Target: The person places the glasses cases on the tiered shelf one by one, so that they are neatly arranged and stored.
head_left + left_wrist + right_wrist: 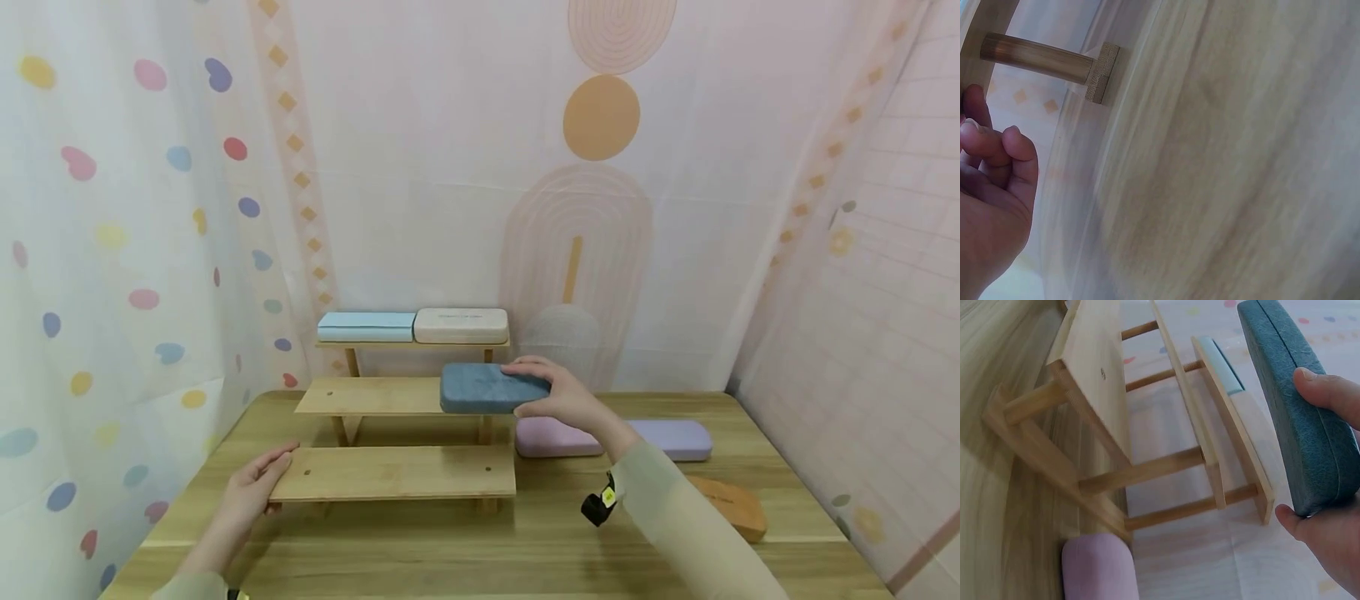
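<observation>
My right hand [562,400] grips a blue glasses case [477,387] by its right end, thumb on one side and fingers on the other. In the right wrist view the case shows a seam along its side, and it is held apart from the three-step wooden display rack [1088,381]. From the head view the case appears in front of the right part of the middle shelf [375,396]. My left hand [250,489] holds the left end of the lowest shelf [397,473], its thumb near the top edge. Curled fingers show beside the board in the left wrist view.
On the top shelf lie a light blue case [366,327] and a cream case [461,326]. Right of the rack, a pink-purple case [555,438] and a lavender case [675,440] lie on the wooden table [420,558]. An orange-brown case [731,507] sits partly behind my right sleeve.
</observation>
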